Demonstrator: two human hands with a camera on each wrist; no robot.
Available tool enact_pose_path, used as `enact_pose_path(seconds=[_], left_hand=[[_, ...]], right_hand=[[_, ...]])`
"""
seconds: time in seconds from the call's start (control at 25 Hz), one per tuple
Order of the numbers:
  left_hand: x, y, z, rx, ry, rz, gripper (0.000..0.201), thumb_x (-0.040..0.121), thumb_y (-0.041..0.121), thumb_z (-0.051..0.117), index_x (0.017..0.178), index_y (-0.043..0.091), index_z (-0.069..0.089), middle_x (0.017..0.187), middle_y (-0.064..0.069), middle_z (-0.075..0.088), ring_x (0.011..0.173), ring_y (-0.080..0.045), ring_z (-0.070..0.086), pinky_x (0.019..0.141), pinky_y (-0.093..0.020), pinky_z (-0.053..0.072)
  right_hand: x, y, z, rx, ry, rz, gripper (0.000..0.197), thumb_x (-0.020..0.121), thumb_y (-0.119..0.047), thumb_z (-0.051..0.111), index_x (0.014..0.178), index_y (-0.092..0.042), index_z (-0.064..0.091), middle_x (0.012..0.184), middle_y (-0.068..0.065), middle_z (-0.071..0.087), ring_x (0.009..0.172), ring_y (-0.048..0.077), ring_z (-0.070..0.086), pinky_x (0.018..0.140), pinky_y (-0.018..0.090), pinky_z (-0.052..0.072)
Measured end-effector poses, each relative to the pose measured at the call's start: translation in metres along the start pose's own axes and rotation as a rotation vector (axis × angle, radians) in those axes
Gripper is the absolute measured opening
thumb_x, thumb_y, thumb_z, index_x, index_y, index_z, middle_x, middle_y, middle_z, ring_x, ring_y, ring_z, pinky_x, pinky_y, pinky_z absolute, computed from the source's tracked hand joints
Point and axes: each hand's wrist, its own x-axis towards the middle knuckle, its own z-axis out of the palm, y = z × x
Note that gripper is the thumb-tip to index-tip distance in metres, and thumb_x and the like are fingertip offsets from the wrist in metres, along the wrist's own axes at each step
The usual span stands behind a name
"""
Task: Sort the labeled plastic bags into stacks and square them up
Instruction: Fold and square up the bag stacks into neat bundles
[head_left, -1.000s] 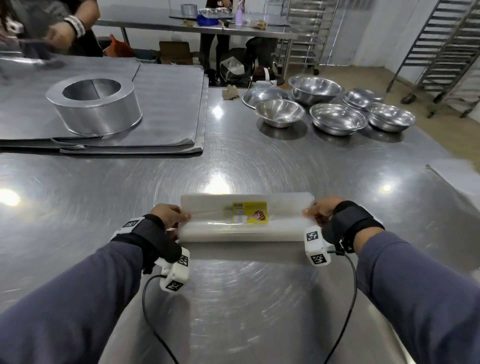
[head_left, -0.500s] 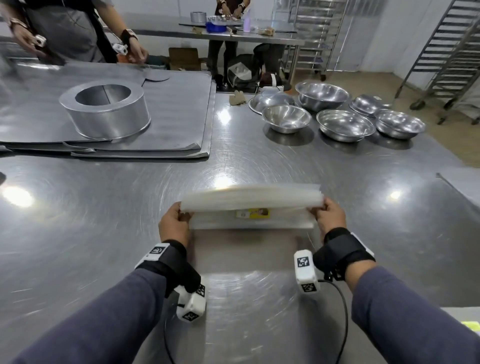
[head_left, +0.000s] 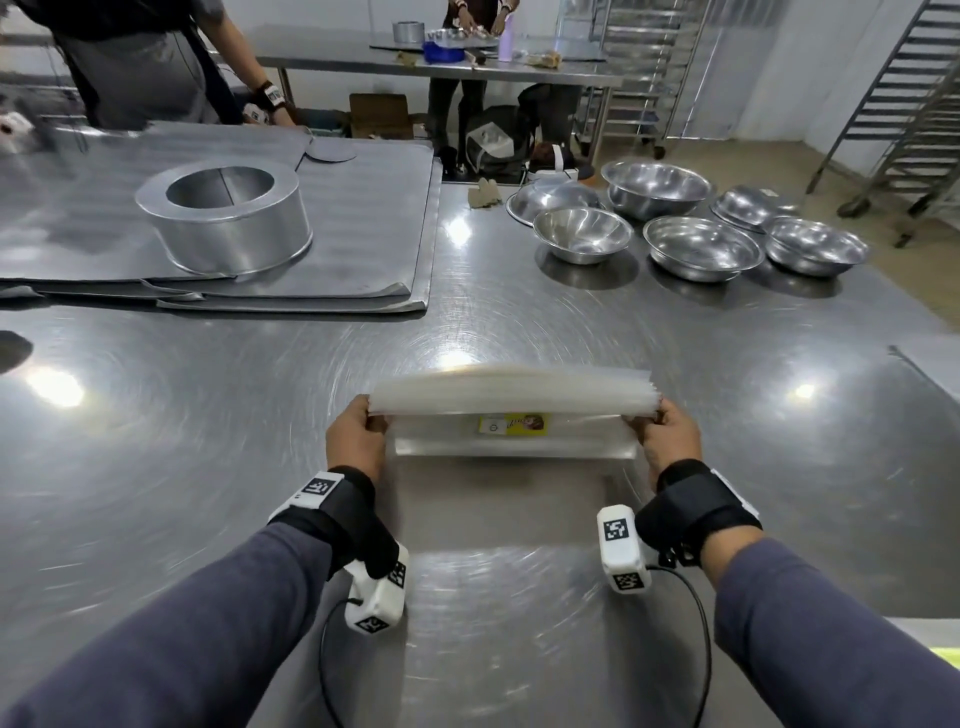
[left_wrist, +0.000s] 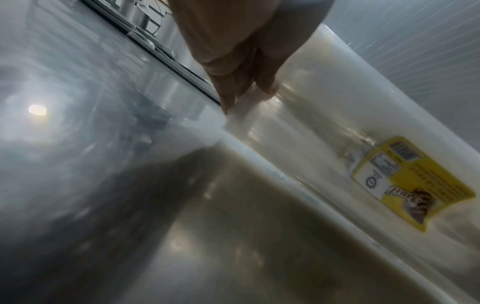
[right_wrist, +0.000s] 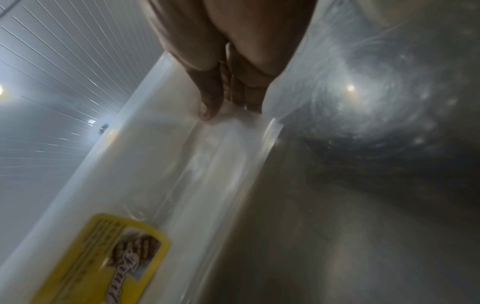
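Both grips — left hand (head_left: 357, 438), right hand (head_left: 668, 438) — pinch the stack of bags (head_left: 511, 397) by its ends.

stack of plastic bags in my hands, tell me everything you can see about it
The stack of plastic bags is a thick wad of clear, milky sheets. It stands on its long lower edge on the steel table, leaning. A yellow label sits on the near face. The left hand and right hand pinch its two short ends. The top edges look slightly fanned and uneven.
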Motion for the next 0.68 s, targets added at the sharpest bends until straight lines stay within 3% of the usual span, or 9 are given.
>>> enact_pose_path(seconds=[0.12, 0.24, 0.36, 0.44, 0.6, 0.68], left_hand=[[0.006, -0.001, 0.001, -0.003, -0.013, 0.015, 0.026, 0.093, 0.001, 0.048, 0.117, 0.001, 0.058, 0.109, -0.018, 0.064, 0.105, -0.031, 0.057, 0.078, -0.024, 0.036], [0.004, -0.007, 0.007, 0.049, -0.084, -0.023, 0.030, 0.094, 0.002, 0.046, 0.123, -0.001, 0.051, 0.115, -0.022, 0.060, 0.110, -0.035, 0.054, 0.088, -0.033, 0.039], [0.007, -0.010, 0.010, -0.030, -0.047, -0.049, 0.025, 0.093, 0.001, 0.047, 0.116, -0.002, 0.056, 0.110, -0.023, 0.061, 0.106, -0.036, 0.056, 0.087, -0.035, 0.042], [0.009, -0.010, 0.010, -0.092, -0.044, -0.037, 0.022, 0.092, -0.001, 0.048, 0.112, -0.003, 0.058, 0.108, -0.023, 0.063, 0.104, -0.036, 0.058, 0.087, -0.033, 0.042], [0.008, -0.010, 0.014, -0.069, -0.096, -0.041, 0.026, 0.093, -0.001, 0.046, 0.119, -0.002, 0.052, 0.112, -0.022, 0.060, 0.106, -0.034, 0.056, 0.090, -0.033, 0.041], [0.009, -0.008, 0.016, -0.116, -0.063, -0.050, 0.023, 0.093, 0.001, 0.047, 0.115, -0.002, 0.054, 0.109, -0.022, 0.061, 0.103, -0.033, 0.057, 0.086, -0.032, 0.041]], right_hand=[[0.002, -0.001, 0.002, 0.038, -0.016, -0.019, 0.037, 0.080, 0.023, 0.051, 0.098, -0.009, 0.058, 0.056, -0.017, 0.066, 0.054, -0.011, 0.058, 0.060, 0.006, 0.049], [-0.001, 0.006, 0.004, 0.001, -0.033, -0.004, 0.044, 0.080, 0.028, 0.043, 0.107, -0.005, 0.055, 0.052, -0.023, 0.063, 0.052, -0.012, 0.057, 0.057, 0.003, 0.046], [0.003, 0.003, 0.004, -0.023, -0.002, -0.006, 0.043, 0.080, 0.028, 0.040, 0.107, -0.002, 0.056, 0.052, -0.021, 0.063, 0.052, -0.012, 0.057, 0.057, 0.003, 0.046], [0.005, 0.001, 0.003, -0.008, 0.021, -0.011, 0.044, 0.080, 0.028, 0.039, 0.107, -0.003, 0.056, 0.058, -0.012, 0.064, 0.056, -0.008, 0.059, 0.059, 0.004, 0.048], [0.003, 0.005, 0.003, -0.060, 0.015, -0.020, 0.042, 0.079, 0.028, 0.042, 0.110, 0.006, 0.057, 0.075, -0.003, 0.057, 0.082, 0.018, 0.056, 0.062, 0.008, 0.048], [0.004, 0.003, 0.002, -0.030, 0.011, 0.006, 0.049, 0.078, 0.031, 0.035, 0.110, 0.001, 0.056, 0.073, -0.002, 0.060, 0.071, 0.010, 0.061, 0.060, 0.005, 0.049]])
